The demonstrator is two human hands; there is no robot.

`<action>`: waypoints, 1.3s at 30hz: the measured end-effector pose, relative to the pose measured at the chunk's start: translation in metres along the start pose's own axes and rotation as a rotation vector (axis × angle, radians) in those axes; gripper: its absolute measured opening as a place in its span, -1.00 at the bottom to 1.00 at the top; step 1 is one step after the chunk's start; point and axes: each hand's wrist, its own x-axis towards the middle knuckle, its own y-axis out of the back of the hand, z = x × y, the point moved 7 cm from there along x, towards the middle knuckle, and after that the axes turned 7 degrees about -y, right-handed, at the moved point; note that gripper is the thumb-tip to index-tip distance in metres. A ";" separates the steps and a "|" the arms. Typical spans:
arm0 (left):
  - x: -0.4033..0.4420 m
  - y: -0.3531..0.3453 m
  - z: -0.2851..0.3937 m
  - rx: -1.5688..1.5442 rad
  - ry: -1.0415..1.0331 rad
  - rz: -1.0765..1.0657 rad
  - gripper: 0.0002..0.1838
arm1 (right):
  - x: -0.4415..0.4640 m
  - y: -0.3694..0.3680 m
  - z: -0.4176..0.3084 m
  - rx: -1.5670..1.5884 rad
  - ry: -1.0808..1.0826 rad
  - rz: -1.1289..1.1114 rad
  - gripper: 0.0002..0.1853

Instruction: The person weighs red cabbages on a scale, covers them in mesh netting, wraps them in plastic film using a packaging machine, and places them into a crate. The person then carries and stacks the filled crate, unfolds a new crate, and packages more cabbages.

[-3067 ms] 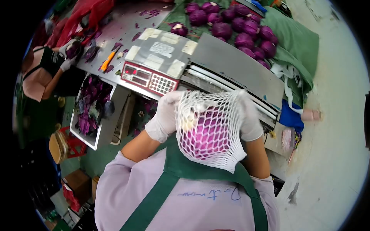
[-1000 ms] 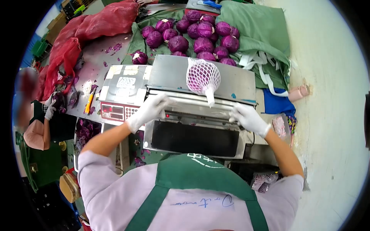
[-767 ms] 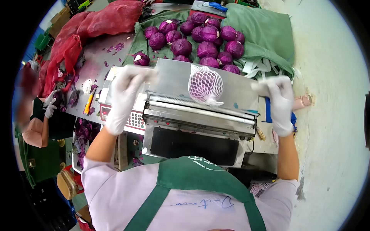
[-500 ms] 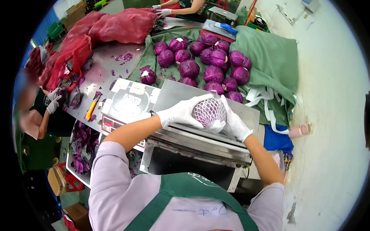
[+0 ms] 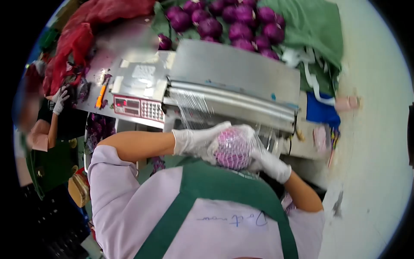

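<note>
A purple cabbage [image 5: 233, 151] in a white foam net is held close to the front of the green apron [image 5: 228, 179]. My left hand [image 5: 196, 141], in a white glove, is closed around its left side. On the opposite side, my gloved right hand [image 5: 271, 163] grips it too. Transparent cling film [image 5: 192, 105] stretches from the rollers of the metal wrapping machine [image 5: 237, 64] down to the cabbage and covers at least part of it. My fingertips are partly hidden by the film and the cabbage.
A digital scale [image 5: 138, 93] stands left of the machine, with an orange-handled knife [image 5: 101, 95] beyond it. Several bare cabbages [image 5: 210, 28] lie on green cloth [image 5: 308, 26] behind. A co-worker's gloved hand [image 5: 60, 101] is at far left. A white wall [image 5: 371, 142] bounds the right.
Both hands have drawn the netted cabbage from above the machine back toward my chest. Film now stretches between rollers and cabbage. The view has tilted downward.
</note>
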 end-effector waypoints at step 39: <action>0.073 0.055 -0.130 -0.044 -0.676 0.376 -0.67 | 0.032 0.005 0.129 -0.888 0.132 0.672 -0.66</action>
